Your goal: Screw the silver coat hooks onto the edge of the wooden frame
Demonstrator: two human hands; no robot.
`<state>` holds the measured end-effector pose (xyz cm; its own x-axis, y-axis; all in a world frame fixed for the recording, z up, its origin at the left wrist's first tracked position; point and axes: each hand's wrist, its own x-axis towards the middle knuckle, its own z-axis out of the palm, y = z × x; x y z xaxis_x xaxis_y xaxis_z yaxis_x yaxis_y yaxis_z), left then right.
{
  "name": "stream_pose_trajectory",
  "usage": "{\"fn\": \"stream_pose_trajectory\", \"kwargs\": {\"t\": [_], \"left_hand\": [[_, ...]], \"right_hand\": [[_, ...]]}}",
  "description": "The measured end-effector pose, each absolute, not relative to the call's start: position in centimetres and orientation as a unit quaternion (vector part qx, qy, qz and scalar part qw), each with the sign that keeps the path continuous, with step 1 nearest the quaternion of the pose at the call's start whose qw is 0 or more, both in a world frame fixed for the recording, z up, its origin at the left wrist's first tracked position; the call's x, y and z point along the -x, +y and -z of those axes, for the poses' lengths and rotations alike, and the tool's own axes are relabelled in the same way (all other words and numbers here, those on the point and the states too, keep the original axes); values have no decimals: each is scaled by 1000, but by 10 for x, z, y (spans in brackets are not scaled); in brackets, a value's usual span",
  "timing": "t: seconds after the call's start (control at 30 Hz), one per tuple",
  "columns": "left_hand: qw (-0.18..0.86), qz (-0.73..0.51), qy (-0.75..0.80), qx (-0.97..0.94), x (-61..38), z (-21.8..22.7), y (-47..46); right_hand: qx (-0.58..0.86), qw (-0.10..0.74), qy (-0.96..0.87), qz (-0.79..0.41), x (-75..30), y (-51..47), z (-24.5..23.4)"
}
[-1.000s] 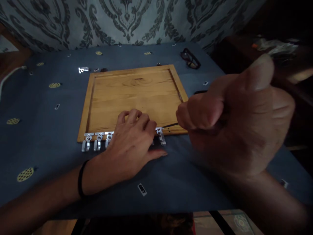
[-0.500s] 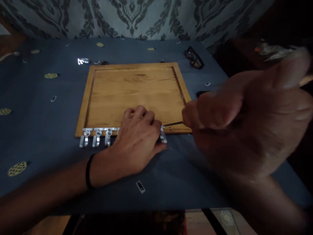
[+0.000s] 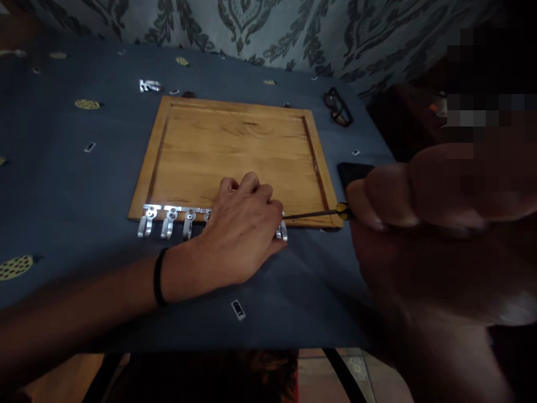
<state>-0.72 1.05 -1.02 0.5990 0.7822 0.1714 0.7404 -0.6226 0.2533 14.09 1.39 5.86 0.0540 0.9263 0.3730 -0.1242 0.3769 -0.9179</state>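
Observation:
A framed wooden board [image 3: 239, 151] lies on the blue tablecloth, with several silver metal hooks [image 3: 169, 221] along its near edge. My left hand [image 3: 243, 232] is closed over that edge with its fingers curled, holding the hook [image 3: 284, 230] nearest the right end; the hand hides most of it. My right hand [image 3: 436, 240], large and close to the camera, grips a screwdriver [image 3: 312, 214]. A bit of yellow and black handle shows at the fingers. The shaft runs left toward the held hook, and my left fingers hide its tip.
A loose metal hook [image 3: 150, 85] lies beyond the board's far left corner. Dark-framed glasses [image 3: 338, 107] rest at the back right. A flat black object [image 3: 354, 172] sits right of the board, partly behind my right hand. A patterned curtain [image 3: 277, 33] hangs behind the table.
My right hand has turned and drawn back to the right, so more of the screwdriver shaft and part of its handle show. The left hand stays on the hook. The view has tilted slightly.

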Motion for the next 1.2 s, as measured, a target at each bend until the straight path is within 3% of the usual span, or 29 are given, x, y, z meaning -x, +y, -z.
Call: {"fn": "stream_pose_trajectory", "kwargs": {"t": [0.97,1.2], "left_hand": [[62,-134,422,-895,7,12,11],[52,-144,411,-898,9,18,11]], "right_hand": [[402,641,-510,-408,-129,17,-62],[380,610,-552,-424,-140,21,-56]]}}
